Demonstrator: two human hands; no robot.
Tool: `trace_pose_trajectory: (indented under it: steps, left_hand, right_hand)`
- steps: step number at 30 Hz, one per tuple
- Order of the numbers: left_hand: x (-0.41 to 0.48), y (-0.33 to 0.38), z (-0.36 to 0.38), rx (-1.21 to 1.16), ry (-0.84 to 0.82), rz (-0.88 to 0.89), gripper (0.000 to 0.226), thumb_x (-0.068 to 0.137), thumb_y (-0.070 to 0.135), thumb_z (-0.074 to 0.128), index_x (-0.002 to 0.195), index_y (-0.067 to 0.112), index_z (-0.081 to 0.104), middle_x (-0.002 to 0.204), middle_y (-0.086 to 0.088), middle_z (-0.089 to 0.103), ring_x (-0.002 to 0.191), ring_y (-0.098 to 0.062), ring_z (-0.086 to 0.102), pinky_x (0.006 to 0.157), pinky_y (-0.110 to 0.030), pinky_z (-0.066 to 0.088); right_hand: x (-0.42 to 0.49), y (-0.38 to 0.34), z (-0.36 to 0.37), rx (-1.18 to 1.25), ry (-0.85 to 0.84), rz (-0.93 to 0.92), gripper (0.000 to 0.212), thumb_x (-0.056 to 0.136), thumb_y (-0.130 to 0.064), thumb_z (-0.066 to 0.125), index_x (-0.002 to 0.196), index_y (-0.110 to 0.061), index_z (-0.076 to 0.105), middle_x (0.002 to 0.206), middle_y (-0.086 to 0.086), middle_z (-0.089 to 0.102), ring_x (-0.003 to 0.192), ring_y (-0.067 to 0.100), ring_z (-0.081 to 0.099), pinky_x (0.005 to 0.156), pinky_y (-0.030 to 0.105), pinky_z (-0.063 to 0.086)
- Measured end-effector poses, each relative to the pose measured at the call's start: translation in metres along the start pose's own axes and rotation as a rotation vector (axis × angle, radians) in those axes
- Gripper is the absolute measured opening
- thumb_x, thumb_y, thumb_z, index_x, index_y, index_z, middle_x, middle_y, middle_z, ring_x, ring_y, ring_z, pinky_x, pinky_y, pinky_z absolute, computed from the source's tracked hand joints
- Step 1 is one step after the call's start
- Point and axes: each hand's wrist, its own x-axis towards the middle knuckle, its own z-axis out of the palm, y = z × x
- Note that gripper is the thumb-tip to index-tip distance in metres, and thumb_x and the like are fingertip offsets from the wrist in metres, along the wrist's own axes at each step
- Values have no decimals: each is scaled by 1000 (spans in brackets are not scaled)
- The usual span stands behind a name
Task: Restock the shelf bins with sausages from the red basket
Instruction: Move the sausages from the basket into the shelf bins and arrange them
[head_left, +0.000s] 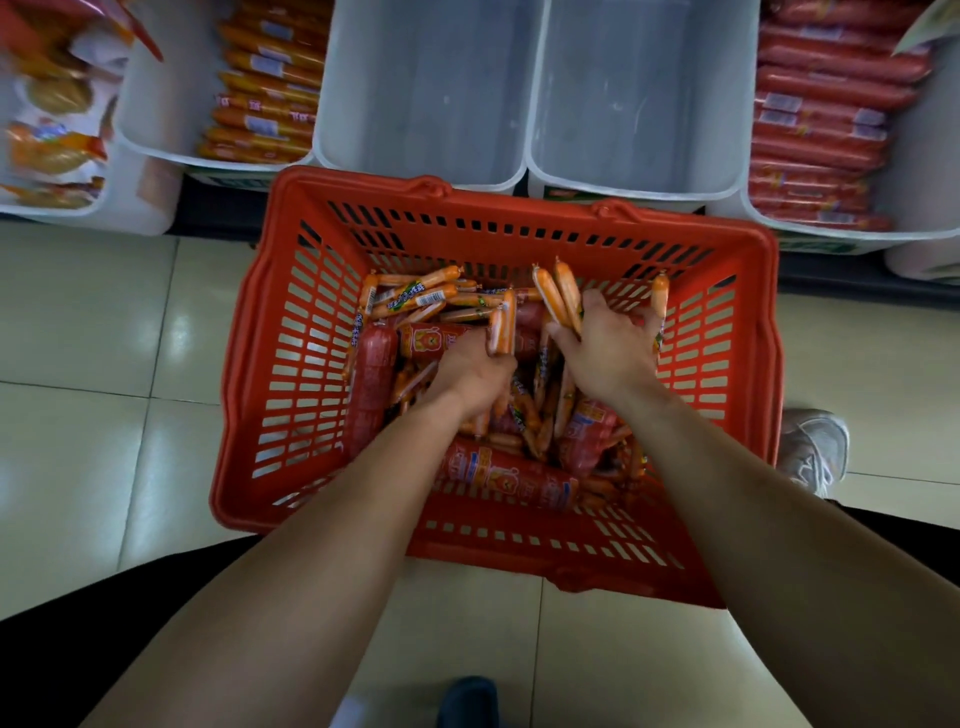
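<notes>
Our left hand (475, 371) and right hand (608, 348) each clutch thin sausages (558, 296) inside the basket (291, 364); 2 empty bins (426, 98) stand beyond its far rim.

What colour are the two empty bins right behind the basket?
Translucent white, both empty bins and, seen best in the head view.

Basket (291, 332) of sausages (415, 299) on floor (104, 322) before bins (426, 171).
</notes>
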Motion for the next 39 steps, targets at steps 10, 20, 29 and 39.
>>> trace_pose_trajectory:
  steps: [10,20,29,39]
  left_hand:
    - [-30,-39,-35,15,72,-97,30,95,21,60,121,14,48,97,-3,60,81,-16,59,62,-26,41]
    - [-26,-61,-26,335,47,43,38,91,25,68,125,17,53,123,-6,60,115,-28,58,94,-39,48]
    - [-11,-64,-27,503,-115,53,44,83,25,77,122,14,57,125,-4,59,118,-25,56,94,-33,46]
    - [-2,-67,-15,727,-150,83,61,82,29,78,134,14,49,136,-10,56,124,-31,54,100,-49,48]
  right_hand:
    - [-31,-23,13,302,-58,-14,19,101,-20,47,116,-11,39,85,5,57,69,24,61,50,33,43]
    - [-27,-21,31,417,-146,169,57,97,-43,58,133,-6,36,104,4,61,82,20,62,53,26,39]
    - [-26,-9,23,243,-451,61,67,92,-27,69,143,-12,28,133,10,56,119,30,57,87,33,43]
    - [-18,1,12,377,-234,90,33,95,-28,64,114,-16,40,91,-4,56,77,12,58,56,25,39]
